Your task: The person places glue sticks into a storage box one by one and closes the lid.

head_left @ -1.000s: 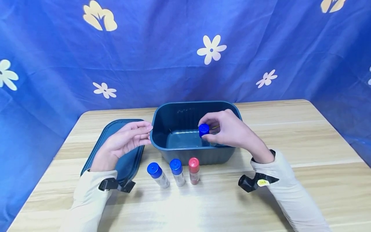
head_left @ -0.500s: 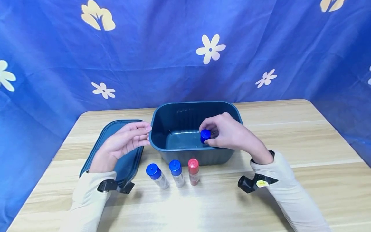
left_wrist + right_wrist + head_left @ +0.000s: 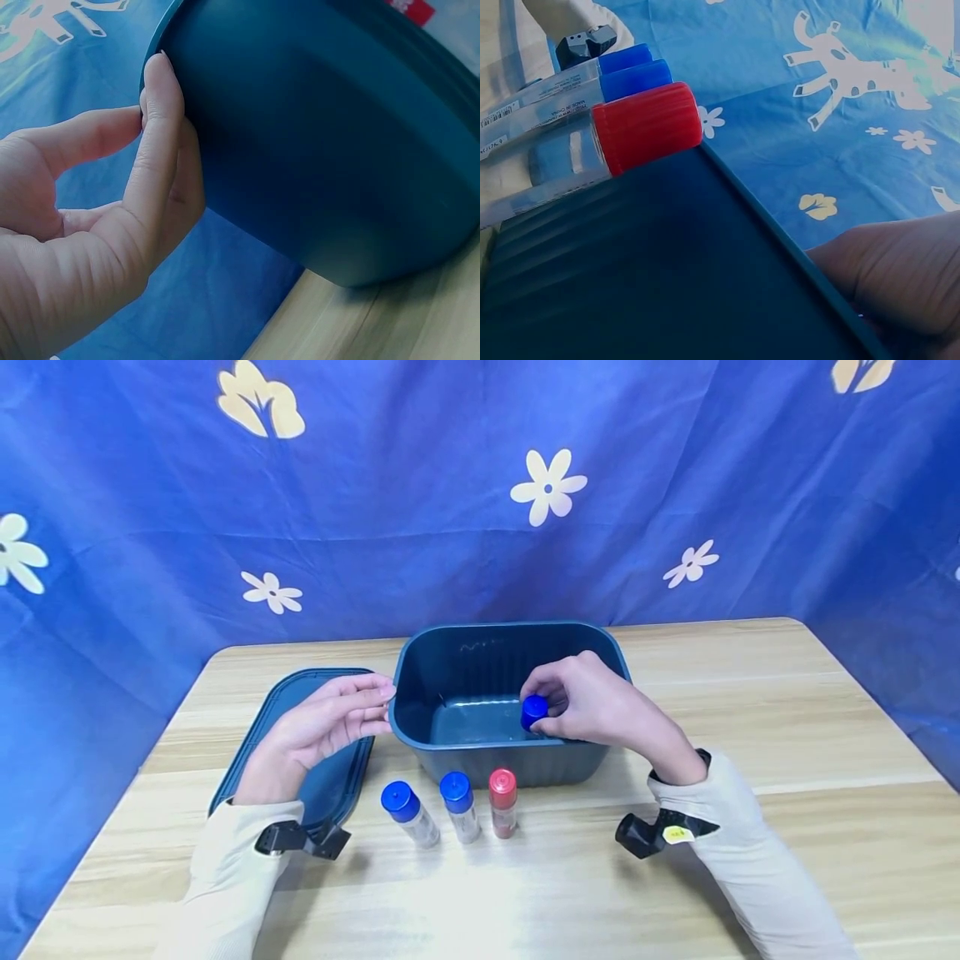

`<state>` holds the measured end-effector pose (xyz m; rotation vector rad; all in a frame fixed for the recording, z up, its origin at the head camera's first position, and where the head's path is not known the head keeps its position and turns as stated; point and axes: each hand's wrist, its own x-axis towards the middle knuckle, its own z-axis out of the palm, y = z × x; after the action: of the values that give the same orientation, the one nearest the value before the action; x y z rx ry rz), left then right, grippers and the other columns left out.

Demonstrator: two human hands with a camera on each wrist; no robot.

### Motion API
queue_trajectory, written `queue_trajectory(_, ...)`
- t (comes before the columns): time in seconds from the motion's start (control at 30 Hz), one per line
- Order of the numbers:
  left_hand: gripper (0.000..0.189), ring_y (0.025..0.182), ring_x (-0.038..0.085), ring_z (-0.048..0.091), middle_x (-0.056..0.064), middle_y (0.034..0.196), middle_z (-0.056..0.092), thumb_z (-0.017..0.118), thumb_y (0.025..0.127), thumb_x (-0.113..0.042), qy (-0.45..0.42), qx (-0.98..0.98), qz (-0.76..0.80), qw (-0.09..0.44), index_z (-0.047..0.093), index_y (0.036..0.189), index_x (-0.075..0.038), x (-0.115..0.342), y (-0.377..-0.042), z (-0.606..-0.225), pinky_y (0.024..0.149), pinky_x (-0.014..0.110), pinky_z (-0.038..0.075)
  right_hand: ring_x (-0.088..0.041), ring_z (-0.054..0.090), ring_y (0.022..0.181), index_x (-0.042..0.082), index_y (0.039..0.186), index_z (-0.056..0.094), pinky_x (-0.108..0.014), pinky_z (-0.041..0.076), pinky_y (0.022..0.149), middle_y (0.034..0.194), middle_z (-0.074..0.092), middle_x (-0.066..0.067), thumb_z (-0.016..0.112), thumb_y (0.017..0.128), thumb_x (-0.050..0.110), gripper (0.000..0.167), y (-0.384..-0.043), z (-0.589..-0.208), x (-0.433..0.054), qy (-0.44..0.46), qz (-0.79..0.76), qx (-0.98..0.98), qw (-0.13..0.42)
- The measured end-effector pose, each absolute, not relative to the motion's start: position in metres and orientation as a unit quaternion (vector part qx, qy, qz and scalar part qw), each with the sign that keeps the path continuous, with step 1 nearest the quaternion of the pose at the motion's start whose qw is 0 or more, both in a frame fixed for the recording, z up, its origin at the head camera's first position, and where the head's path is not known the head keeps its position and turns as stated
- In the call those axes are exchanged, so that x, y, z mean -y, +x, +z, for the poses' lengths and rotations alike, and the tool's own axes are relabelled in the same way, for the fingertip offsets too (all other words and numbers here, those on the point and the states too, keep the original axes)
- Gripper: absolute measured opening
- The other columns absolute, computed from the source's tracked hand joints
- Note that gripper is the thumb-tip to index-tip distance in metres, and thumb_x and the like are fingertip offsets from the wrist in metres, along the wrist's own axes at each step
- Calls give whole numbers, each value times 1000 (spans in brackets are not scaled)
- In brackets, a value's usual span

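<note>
A dark teal plastic box (image 3: 517, 766) stands near the table's back edge. My left hand (image 3: 330, 714) pinches its left rim; the left wrist view shows fingers (image 3: 154, 157) along the outer wall. Inside the box's right half, my right hand (image 3: 588, 702) grips a bottle by its blue cap (image 3: 535, 712), and the bottle's lower part is hidden. In the right wrist view, the box wall (image 3: 667, 255) covers most of that hand (image 3: 900, 277). Two clear bottles with blue caps (image 3: 400, 801) (image 3: 456, 792) and one with a red cap (image 3: 502, 787) stand upright before the box.
The teal lid (image 3: 333, 777) lies flat on the wooden table (image 3: 750, 710), left of the box and partly under my left forearm. A blue flowered curtain (image 3: 420, 543) hangs close behind the table and along its sides.
My right hand has lowered the blue-capped bottle a little further into the box, toward the front wall. Over the last half second it has barely moved. The left hand stays at the rim.
</note>
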<state>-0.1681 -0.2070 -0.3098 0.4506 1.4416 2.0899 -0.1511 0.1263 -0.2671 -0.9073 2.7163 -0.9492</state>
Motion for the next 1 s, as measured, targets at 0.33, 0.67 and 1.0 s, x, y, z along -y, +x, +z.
queue_trajectory(0.33, 26, 91, 18, 69, 9, 102, 70, 41, 101, 2, 177, -527, 781, 285, 65, 111, -2, 207, -170, -310, 84, 31, 56, -23, 70, 91, 2, 107, 69, -35, 57, 82, 101, 72, -11, 75, 80, 2, 27, -148, -263, -129, -310, -309, -897, 53)
queue_trajectory(0.67, 26, 90, 17, 68, 9, 100, 70, 41, 101, 2, 168, -530, 781, 285, 65, 109, -2, 206, -169, -310, 84, 31, 56, -21, 70, 93, 3, 110, 68, -34, 57, 83, 103, 71, -8, 74, 83, 5, 28, -144, -255, -132, -303, -319, -896, 54)
queue_trajectory(1.0, 25, 89, 17, 68, 9, 99, 70, 42, 101, 2, 163, -522, 786, 289, 65, 109, -2, 205, -170, -311, 84, 31, 56, -9, 69, 89, 8, 102, 72, -26, 57, 80, 98, 72, -1, 75, 82, 3, 21, -116, -237, -159, -327, -456, -827, -34)
